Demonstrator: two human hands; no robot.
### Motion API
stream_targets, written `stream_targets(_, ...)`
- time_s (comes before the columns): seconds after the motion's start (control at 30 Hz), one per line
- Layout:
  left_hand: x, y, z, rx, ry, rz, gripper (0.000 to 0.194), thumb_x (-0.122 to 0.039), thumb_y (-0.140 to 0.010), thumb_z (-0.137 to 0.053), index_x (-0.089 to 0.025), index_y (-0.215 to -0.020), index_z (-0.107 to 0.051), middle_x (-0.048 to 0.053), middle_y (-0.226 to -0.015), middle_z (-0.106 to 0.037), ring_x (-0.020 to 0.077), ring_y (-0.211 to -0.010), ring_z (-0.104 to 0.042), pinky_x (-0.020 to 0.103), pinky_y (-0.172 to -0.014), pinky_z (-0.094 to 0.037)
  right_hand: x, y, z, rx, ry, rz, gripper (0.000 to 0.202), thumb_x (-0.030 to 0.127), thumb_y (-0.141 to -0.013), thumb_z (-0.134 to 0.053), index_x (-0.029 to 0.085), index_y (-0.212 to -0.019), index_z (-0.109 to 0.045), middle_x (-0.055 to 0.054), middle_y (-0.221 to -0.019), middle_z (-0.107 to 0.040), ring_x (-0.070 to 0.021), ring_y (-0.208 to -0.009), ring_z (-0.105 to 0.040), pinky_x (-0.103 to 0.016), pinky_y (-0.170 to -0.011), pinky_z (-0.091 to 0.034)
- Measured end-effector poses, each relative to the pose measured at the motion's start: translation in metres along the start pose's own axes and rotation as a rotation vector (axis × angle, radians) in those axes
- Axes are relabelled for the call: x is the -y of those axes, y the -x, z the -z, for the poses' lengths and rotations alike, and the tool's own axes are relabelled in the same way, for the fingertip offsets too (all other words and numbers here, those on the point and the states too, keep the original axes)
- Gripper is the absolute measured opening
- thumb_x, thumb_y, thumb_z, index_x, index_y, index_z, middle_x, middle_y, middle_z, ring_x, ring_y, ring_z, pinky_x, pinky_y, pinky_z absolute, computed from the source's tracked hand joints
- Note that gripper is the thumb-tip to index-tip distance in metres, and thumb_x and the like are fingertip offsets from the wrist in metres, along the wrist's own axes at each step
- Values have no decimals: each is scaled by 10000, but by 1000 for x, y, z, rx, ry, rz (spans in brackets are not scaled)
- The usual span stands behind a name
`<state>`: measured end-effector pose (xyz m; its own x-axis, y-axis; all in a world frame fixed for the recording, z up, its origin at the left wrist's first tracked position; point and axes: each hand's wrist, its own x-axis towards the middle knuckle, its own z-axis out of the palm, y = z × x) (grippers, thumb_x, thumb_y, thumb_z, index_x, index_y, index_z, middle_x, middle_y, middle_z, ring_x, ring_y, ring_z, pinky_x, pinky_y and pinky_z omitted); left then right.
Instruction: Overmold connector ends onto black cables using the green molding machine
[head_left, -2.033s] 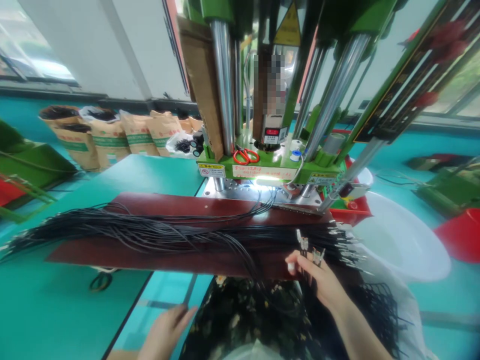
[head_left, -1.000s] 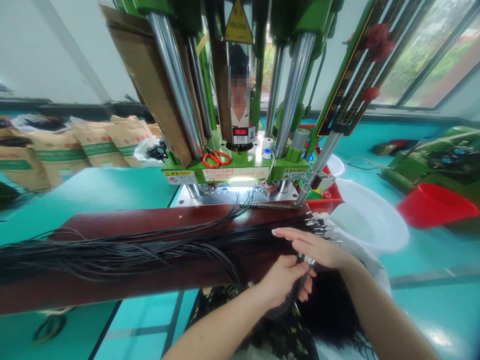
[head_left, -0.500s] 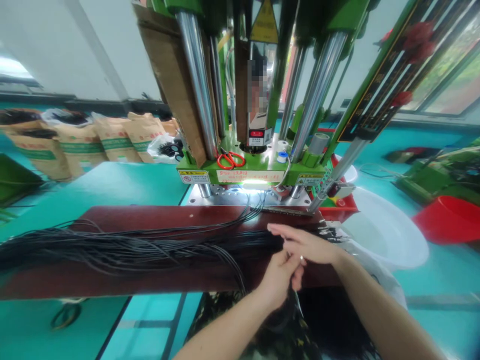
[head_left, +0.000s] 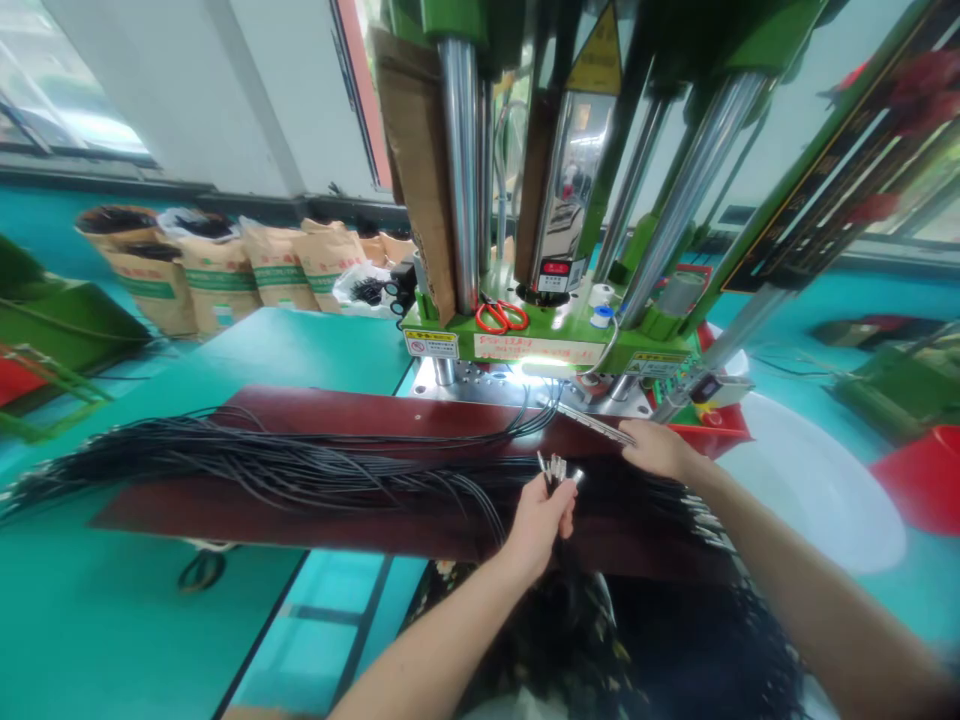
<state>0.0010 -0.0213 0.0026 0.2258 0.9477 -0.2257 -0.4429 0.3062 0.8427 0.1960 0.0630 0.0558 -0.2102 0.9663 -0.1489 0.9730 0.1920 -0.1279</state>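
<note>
My left hand (head_left: 541, 520) is closed around a bundle of black cables, whose silvery metal ends (head_left: 556, 468) stick up above the fingers. Farther right, my right hand (head_left: 658, 450) pinches the near end of a long narrow metal bar (head_left: 592, 424). The bar's far end reaches to the lit metal bed (head_left: 487, 384) of a green press (head_left: 469, 345). Several black cables (head_left: 450, 437) run from the press bed to the left over a dark red board (head_left: 337, 530). A thick bunch of black cables (head_left: 300, 470) lies along this board.
Red-handled scissors (head_left: 502, 316) and a blue-and-white spool (head_left: 602, 316) lie on the press. To the right are a red tray (head_left: 712, 435), a large white basin (head_left: 840, 490) and a red bucket (head_left: 926, 480). Paper sacks (head_left: 221, 280) stand at the back left.
My right hand has moved away from my left hand, forward to the metal bar, and grips its end. The cable ends in my left hand now show. The whole view has shifted.
</note>
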Motion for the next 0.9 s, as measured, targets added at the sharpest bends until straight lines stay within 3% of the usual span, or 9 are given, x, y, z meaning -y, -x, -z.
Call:
stream_targets(0.13, -2, 3, 1, 17, -70, -7, 368, -464, -656, -633, -163, -668, -422, -86, -467, -373, 23, -348, -295, 183, -360, -226, 10, 35, 7, 54, -175, -19, 95, 181, -740, -435, 176, -771, -525, -25, -684, -604, -148, -607, -560, -233, -526, -388)
stream_targets(0.2, 0, 6, 0, 46, -123, 21, 364, -463, -658, -628, -172, -671, -409, -93, -468, -346, 24, -351, -274, 180, -360, -205, 16, 61, -2, 119, -486, -111, 130, 234, -770, -425, 181, -849, -513, 38, -524, -513, -100, -391, -446, -207, -371, -298)
stream_targets(0.27, 2, 10, -4, 90, -222, 16, 327, -444, -684, -604, -169, -678, -426, -86, -484, -346, 31, -375, -275, 181, -379, -216, 24, 86, -20, 151, -937, -207, 265, 318, -775, -472, 186, -1005, -488, 96, -441, -401, -67, -276, -295, -187, -291, -176)
stream_targets(0.33, 6, 13, -9, 151, -364, -64, 259, -394, -725, -567, -153, -692, -477, -55, -539, -414, 51, -451, -341, 189, -445, -286, 33, 104, -40, 84, -1317, -274, 439, 414, -749, -536, 192, -1118, -447, 112, -442, -379, -43, -249, -223, -166, -270, -122)
stream_targets(0.43, 11, 14, -18, 238, -558, -183, 180, -302, -755, -516, -133, -701, -539, -12, -647, -510, 94, -601, -421, 209, -584, -353, 47, 117, -61, -77, -1601, -329, 512, 496, -752, -540, 182, -1148, -459, 96, -450, -418, -25, -238, -213, -149, -248, -147)
stream_targets(0.6, 17, 13, -29, 269, -678, -187, 178, -275, -766, -480, -128, -716, -566, 3, -696, -554, 120, -647, -459, 226, -644, -372, 58, 118, -63, -201, -1684, -328, 490, 494, -807, -489, 160, -1165, -483, 91, -381, -401, -36, -245, -245, -139, -254, -183)
stream_targets(0.73, 18, 13, -29, 265, -667, -210, 183, -278, -769, -484, -124, -759, -580, 11, -724, -570, 129, -671, -475, 230, -667, -381, 61, 120, -58, -216, -1605, -329, 506, 474, -812, -489, 150, -1201, -482, 79, -391, -419, -35, -254, -244, -141, -257, -176)
stream_targets(0.9, 19, 17, -25, 250, -694, -222, 183, -283, -770, -490, -120, -758, -574, 9, -714, -564, 124, -660, -469, 227, -664, -382, 57, 119, -66, -190, -1479, -306, 589, 488, -782, -527, 120, -1237, -457, 45, -431, -486, -48, -249, -290, -157, -231, -186)
